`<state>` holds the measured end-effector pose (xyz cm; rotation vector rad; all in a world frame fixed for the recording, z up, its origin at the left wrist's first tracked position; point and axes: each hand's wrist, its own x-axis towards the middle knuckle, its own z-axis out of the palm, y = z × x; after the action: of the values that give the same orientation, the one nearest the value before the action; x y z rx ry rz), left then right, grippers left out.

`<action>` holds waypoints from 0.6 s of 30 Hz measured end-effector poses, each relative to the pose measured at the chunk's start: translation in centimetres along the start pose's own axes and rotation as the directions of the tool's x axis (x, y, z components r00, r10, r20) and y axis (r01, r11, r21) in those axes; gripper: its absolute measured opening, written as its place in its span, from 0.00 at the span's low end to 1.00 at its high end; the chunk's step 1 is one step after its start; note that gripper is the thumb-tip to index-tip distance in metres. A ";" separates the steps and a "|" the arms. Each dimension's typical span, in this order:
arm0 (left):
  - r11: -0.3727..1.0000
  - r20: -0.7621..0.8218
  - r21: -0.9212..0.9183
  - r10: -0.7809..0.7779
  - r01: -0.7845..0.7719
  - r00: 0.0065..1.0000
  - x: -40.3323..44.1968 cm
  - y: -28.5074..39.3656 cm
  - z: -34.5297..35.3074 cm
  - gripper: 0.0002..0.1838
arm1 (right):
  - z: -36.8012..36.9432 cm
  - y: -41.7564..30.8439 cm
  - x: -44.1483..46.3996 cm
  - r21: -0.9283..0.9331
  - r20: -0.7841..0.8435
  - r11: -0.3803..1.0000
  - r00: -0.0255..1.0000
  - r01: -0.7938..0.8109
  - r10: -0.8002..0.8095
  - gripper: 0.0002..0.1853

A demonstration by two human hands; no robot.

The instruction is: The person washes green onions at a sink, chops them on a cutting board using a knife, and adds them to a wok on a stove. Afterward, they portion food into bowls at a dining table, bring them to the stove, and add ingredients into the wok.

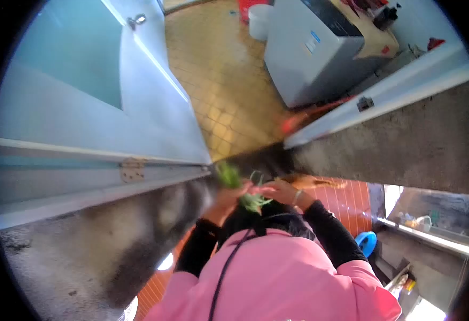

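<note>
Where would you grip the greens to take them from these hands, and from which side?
Probably the upper clump of the greens, coming from the top of the view: it juts past the left hand, away from the pink top. The lower tuft sits crowded between that hand and the right hand. Blur hides finer detail.

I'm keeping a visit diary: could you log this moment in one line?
left hand: holding leafy greens | right hand: close beside | door: open | beyond: washing machine

Yellow tiled floor (202,59), pale door (154,112) with frosted pane (74,59), grey washing machine (304,59), stained wall (389,139), orange-red tiles (354,208)
</note>
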<state>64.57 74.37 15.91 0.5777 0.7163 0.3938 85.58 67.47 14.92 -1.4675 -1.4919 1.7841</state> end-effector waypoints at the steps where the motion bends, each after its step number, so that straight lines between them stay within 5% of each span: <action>1: 1.000 -0.003 0.025 -0.015 0.015 1.000 0.1 0.8 -0.6 0.10 | -0.6 0.5 0.6 -0.069 -0.160 0.992 0.981 0.101 -0.111 0.15; 2: 0.996 -0.005 0.010 -0.084 0.084 0.996 -0.3 2.6 -0.2 0.11 | -1.5 0.5 1.1 -0.051 -0.205 0.996 0.976 -0.079 0.067 0.17; 3: 0.989 -0.001 -0.005 -0.151 0.151 0.989 -0.4 4.8 0.2 0.12 | -2.8 0.3 2.0 -0.095 -0.170 0.993 0.984 -0.072 0.055 0.17; 5: 0.979 0.084 0.099 -0.187 0.179 0.979 0.2 8.1 0.1 0.13 | -4.2 -2.6 3.2 0.170 -0.136 0.980 0.983 -0.099 0.123 0.18; 7: 0.951 0.177 0.200 -0.272 0.236 0.946 2.2 10.0 0.4 0.13 | -4.8 -3.4 6.5 0.122 -0.175 0.984 0.978 0.132 -0.109 0.19; 8: 0.923 0.209 0.300 -0.310 0.241 0.927 3.5 10.5 0.9 0.14 | -5.8 -4.6 7.3 0.308 -0.036 0.944 0.990 -0.119 0.136 0.19; 9: 0.886 0.235 0.398 -0.350 0.239 0.907 4.9 11.1 1.5 0.17 | -6.5 -5.6 8.1 0.300 -0.048 0.946 0.989 -0.120 0.140 0.19; 12: 0.928 0.257 0.331 -0.266 0.174 0.929 9.0 13.3 3.0 0.15 | -9.2 -8.9 10.7 0.721 -0.113 0.686 0.993 0.101 -0.027 0.18; 15: 0.945 0.289 0.261 -0.272 0.197 0.918 13.9 15.5 2.2 0.13 | -13.7 -11.1 13.5 0.743 -0.241 0.651 0.970 0.154 0.045 0.14; 17: 0.964 0.288 -0.021 -0.248 0.266 0.925 17.4 18.0 3.0 0.14 | -17.7 -11.0 15.9 0.761 -0.236 0.628 0.971 0.165 0.030 0.13; 18: 0.966 0.295 0.003 -0.247 0.258 0.923 19.1 19.3 2.8 0.14 | -19.5 -11.4 16.9 0.630 -0.262 0.754 0.965 0.186 -0.019 0.13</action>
<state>77.07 98.36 19.98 0.4894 0.4879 0.0760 92.71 94.37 19.45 -1.1469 -0.6876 1.7255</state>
